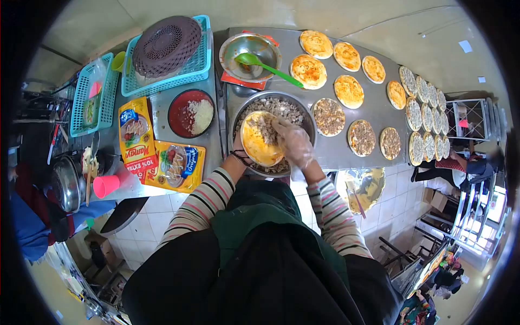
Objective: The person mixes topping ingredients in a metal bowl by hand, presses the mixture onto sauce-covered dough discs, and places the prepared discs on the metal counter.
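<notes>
crust point(255, 145) sits over the bowl point(311, 117), its edge gripped in your left hand point(237, 144); your gloved right hand point(293, 143) bends over its meat point(265, 129), though whether it pinches any i can't tell. this one looks partly topped. on the table point(377, 106), three rounds point(361, 138) carry meat; six sauced ones point(349, 91) show none, so those seem left.

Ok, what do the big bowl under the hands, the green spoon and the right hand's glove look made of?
Bowl: probably stainless steel, smooth, with a grey shine along its rim. Spoon: likely plastic, evenly bright green. Glove: apparently thin clear plastic, see-through and wrinkled.
</notes>
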Demonstrator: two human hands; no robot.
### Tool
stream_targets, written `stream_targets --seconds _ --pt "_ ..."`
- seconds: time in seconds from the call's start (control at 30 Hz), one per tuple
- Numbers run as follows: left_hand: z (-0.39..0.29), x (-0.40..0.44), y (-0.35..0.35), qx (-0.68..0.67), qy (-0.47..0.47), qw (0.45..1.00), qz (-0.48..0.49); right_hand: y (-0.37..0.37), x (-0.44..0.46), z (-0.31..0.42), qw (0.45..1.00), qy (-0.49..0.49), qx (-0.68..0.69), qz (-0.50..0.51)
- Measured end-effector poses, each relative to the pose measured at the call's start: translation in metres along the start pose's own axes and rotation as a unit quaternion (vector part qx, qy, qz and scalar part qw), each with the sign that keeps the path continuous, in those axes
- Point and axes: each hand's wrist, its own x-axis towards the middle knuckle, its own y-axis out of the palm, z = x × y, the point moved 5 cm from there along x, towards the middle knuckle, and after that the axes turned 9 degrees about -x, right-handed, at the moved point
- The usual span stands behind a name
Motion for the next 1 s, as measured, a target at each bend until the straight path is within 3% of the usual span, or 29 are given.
stream_targets --seconds 0.1,0.17,0.23,0.3,0.33,0.43,0.47,0.57,0.7,0.87,0.97,1.0 --pt "-0.002 0.003 0.005 -0.004 0.005 1.0 0.028 0.003 -0.017 0.001 1.0 0.021 -0.006 -0.018" --pt "-0.002 0.007 0.007 -0.007 0.004 0.999 0.044 -0.004 -0.017 0.01 0.992 0.014 0.097 -0.076" --pt "0.0 0.009 0.011 -0.008 0.002 0.998 0.057 -0.013 0.002 0.004 0.986 0.008 0.094 -0.135" --pt "0.003 0.011 0.013 -0.011 -0.002 0.998 0.067 -0.006 0.013 -0.014 0.989 0.109 0.042 -0.086" --pt "0.002 0.012 0.015 -0.01 -0.002 0.997 0.073 -0.005 0.016 -0.002 0.99 0.023 -0.015 -0.137" --pt "0.003 0.014 0.018 -0.016 -0.006 0.996 0.088 -0.006 0.016 0.029 0.993 -0.043 0.0 -0.114" --pt "0.003 0.015 0.019 -0.016 -0.008 0.996 0.092 -0.002 0.021 0.023 0.994 0.003 0.072 -0.078" --pt "0.003 0.017 0.02 -0.02 -0.009 0.994 0.103 -0.004 0.027 0.013 0.996 0.046 0.029 -0.076" --pt "-0.002 0.02 0.023 -0.022 -0.011 0.992 0.122 -0.017 0.001 0.051 0.981 -0.113 -0.051 -0.151" --pt "-0.01 0.022 0.023 -0.023 -0.009 0.99 0.139 -0.022 0.0 -0.001 0.983 0.085 0.1 -0.132" --pt "-0.009 0.025 0.023 -0.025 -0.015 0.989 0.145 -0.019 0.005 0.009 0.987 0.042 0.044 -0.152" --pt "-0.009 0.026 0.024 -0.024 -0.014 0.989 0.148 -0.02 0.006 0.023 0.987 -0.027 0.026 -0.155"
